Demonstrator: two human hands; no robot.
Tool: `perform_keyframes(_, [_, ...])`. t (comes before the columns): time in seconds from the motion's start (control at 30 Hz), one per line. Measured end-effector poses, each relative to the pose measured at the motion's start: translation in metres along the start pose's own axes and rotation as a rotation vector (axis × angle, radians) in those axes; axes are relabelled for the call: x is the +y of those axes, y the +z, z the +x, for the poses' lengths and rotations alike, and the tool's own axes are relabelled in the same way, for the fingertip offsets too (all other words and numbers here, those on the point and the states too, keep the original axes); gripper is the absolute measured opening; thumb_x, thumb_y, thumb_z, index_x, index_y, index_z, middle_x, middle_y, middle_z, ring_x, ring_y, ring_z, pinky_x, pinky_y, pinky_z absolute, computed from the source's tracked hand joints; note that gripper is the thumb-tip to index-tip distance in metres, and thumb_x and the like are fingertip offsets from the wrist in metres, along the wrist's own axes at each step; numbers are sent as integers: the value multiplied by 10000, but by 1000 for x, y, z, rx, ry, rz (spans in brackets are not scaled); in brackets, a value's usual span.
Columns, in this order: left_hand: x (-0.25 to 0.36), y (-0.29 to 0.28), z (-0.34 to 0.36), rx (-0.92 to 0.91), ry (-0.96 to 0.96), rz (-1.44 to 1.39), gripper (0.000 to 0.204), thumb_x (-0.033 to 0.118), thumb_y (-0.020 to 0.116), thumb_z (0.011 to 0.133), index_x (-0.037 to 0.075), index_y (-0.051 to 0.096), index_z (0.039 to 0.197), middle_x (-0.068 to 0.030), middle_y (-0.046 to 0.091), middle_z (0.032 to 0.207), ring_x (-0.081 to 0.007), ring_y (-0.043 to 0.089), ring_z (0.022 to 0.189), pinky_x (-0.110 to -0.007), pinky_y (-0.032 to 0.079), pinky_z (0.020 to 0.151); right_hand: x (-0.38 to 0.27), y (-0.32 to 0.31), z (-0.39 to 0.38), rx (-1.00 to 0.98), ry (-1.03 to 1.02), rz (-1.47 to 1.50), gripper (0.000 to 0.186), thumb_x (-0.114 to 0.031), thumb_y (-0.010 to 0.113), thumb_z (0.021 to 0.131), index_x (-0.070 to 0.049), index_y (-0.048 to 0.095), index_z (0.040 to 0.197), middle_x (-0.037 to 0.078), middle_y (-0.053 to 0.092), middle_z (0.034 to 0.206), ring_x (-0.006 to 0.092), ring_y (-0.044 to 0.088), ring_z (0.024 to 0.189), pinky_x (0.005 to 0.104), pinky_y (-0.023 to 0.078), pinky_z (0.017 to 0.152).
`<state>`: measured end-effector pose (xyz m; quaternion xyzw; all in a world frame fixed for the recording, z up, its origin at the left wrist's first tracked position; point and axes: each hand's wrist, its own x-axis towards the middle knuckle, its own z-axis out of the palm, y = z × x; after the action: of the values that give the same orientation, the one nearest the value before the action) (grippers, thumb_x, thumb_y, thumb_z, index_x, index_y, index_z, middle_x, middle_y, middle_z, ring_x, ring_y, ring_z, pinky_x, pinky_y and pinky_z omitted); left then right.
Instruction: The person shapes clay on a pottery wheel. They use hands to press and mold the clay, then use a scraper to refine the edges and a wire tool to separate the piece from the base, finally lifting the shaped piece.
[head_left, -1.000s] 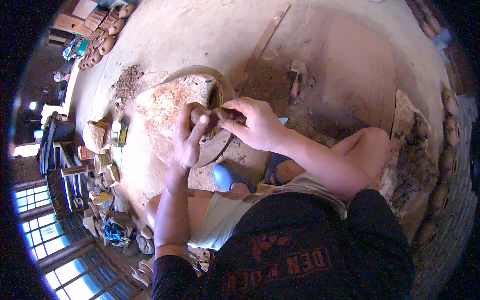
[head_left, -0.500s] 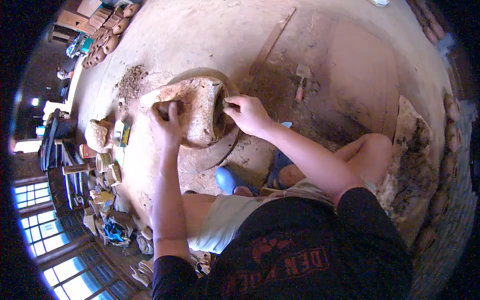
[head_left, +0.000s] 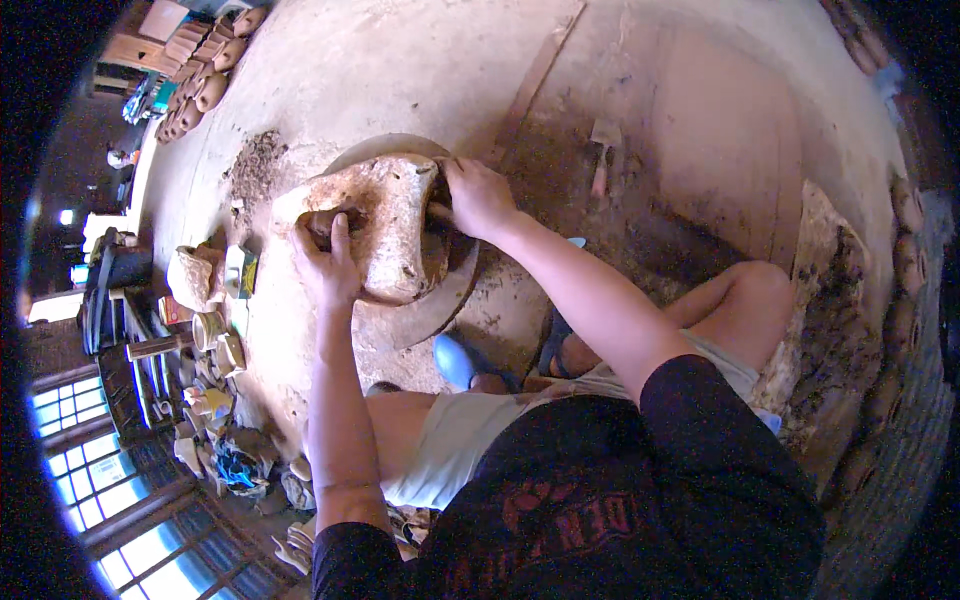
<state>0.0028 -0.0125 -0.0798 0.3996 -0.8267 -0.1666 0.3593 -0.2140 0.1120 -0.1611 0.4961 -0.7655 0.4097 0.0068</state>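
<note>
A thick off-white block, like a plaster mould, stained brown, rests on a round turntable on the floor before me. Its right side has a dark hollow. My left hand grips the block's left part, thumb raised against it; a brown patch shows between thumb and fingers, and I cannot tell whether it is clay or a hole. At the hollow's far edge, my right hand has its fingers bent over the rim and its thumb reaching inside. The fingertips are hidden, so whatever they hold does not show.
Right of the block lie a trowel and a long wooden strip. Dark crumbs are scattered to the left. A whitish lump, tubs and clay pieces stand at left. Brown pots are stacked far left.
My right hand has shifted up and slightly left, from pinching something dark at the hollow's edge to bending over the rim. My left hand stays on the block, its thumb slightly lower.
</note>
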Motion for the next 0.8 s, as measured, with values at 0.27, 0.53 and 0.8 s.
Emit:
perform_keyframes(0.27, [6, 5, 1, 29, 84, -49, 349, 278, 726, 992, 4, 595, 1164, -149, 628, 992, -293, 590, 893, -423, 503, 861, 3, 3, 4, -137, 45, -19, 435, -311, 770, 853, 5, 602, 1100, 217, 700, 1056, 416, 705, 979, 516, 578, 840])
perform_keyframes(0.53, [-10, -1, 5, -65, -20, -84, 453, 289, 749, 969, -42, 605, 1243, -232, 644, 1135, -376, 627, 1043, -465, 504, 937, -16, -18, 3, -164, 122, -26, 458, -301, 822, 792, -10, 612, 1076, 192, 713, 1020, 410, 715, 964, 518, 577, 831])
perform_keyframes(0.8, [-10, -8, 7, -61, 53, -66, 396, 270, 719, 994, -19, 595, 1234, -172, 646, 1070, -307, 610, 982, -414, 505, 909, -26, -19, 0, -141, 197, 42, 424, -279, 837, 778, -29, 602, 1027, 186, 713, 1011, 395, 714, 992, 510, 576, 850])
